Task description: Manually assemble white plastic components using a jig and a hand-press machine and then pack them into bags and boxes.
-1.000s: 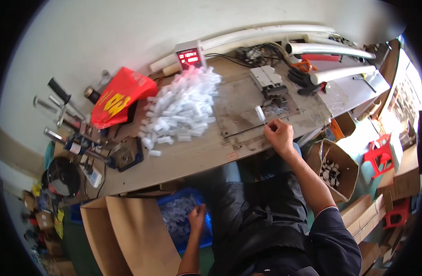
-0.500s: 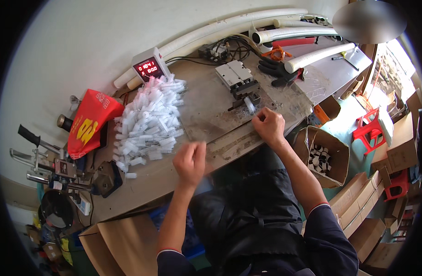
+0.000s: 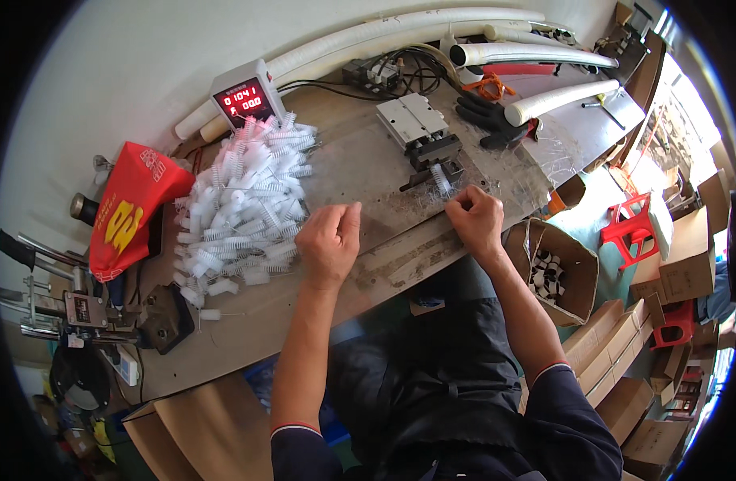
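Note:
My right hand [image 3: 475,216] is closed at the table's near edge, beside a small metal clamping fixture [image 3: 434,152]. A white-bristled brush [image 3: 441,179] stands tilted at the jaws, its lower end close to my right fingertips. Whether those fingers grip its wire stem is hidden. Over the table, just right of a heap of white spiral brushes [image 3: 248,200], my left hand [image 3: 329,240] is closed, thumb against the curled fingers. Anything inside it cannot be made out. One loose brush [image 3: 211,314] lies at the heap's near end.
A counter box [image 3: 244,100] with red digits stands behind the heap. Left are a red bag [image 3: 131,216] and a metal lever device [image 3: 83,309]. White tubes [image 3: 536,54] and a black glove [image 3: 492,120] lie at the back. A carton [image 3: 564,280] of black-and-white pieces stands right.
My left hand has moved farther over the table, away from my body. My right hand stays by the fixture, and the brush there stands at a slightly different angle. The view has shifted a little.

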### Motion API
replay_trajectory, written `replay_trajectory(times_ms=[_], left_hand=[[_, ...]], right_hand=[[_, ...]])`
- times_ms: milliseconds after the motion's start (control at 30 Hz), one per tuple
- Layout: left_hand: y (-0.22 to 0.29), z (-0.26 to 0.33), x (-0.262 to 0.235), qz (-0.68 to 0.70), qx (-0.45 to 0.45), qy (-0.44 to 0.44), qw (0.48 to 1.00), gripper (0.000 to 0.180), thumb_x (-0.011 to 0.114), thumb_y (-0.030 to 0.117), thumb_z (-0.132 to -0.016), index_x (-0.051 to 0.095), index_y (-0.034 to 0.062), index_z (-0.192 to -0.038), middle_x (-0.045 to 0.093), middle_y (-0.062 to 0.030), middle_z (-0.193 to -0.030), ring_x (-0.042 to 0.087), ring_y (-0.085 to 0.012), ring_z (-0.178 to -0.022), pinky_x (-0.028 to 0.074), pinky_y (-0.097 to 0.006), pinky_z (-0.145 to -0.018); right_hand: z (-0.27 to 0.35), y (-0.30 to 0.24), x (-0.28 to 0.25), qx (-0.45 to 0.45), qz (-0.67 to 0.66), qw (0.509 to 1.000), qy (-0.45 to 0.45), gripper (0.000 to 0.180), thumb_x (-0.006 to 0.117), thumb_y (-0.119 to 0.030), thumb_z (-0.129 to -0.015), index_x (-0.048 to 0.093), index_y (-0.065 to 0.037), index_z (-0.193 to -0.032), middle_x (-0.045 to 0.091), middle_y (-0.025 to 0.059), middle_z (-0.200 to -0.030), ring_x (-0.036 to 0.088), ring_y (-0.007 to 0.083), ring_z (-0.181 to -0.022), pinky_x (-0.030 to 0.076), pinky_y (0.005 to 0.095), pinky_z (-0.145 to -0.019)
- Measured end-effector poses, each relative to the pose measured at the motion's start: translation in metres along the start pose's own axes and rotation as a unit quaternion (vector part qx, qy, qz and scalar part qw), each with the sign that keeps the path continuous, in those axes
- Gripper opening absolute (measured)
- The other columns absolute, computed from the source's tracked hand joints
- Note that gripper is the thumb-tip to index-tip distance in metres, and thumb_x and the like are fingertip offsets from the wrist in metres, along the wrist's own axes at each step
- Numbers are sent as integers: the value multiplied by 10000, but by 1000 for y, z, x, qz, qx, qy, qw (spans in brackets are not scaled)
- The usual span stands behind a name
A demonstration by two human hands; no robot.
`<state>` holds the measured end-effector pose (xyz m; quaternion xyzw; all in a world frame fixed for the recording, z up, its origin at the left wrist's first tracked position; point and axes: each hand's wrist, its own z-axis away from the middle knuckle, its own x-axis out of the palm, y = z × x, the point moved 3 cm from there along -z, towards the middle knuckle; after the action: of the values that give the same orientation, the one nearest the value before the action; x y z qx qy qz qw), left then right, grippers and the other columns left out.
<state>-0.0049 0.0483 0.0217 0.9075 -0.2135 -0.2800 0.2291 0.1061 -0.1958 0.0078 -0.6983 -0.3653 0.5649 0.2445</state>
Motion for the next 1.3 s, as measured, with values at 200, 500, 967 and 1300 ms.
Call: replay_trajectory(times_ms=[200,500,967,1300], left_hand=[[0,1,-2,-9,6,4,1000,199,752,133,-935,655,26,-799,635,-94,-702,593,-255,-591,469,-349,-570],[0,2,1,-32,-24,-7,999,183,758,136,-920,651,55,-795,638,-87,-709,612,-272,-626,485,-375,-582],[45,-19,44,-39,-9,-145,989,195,756,173,-891,603,75,-961,660,-77,-1044,638,-265,-810,519,-398,-718],[47,-20,89,-138,61,-188,971,127,711,142,-922,622,98,-1002,655,-72,-939,651,-307,-932,524,-439,-776]], right_hand=[[1,0,3,0,-8,1000,7,158,687,-204,-738,693,-46,-754,682,110,-679,673,272,-648,535,387,-674],[-3,-7,3,-32,44,998,12,315,687,-360,-879,714,-62,-783,697,182,-767,692,404,-797,542,483,-729],[3,3,-1,-92,2,995,43,274,711,-297,-876,685,-47,-767,690,156,-767,691,367,-780,541,478,-705],[5,-4,-4,-97,-27,993,53,260,705,-261,-882,667,-37,-756,694,142,-774,692,355,-789,545,471,-711]])
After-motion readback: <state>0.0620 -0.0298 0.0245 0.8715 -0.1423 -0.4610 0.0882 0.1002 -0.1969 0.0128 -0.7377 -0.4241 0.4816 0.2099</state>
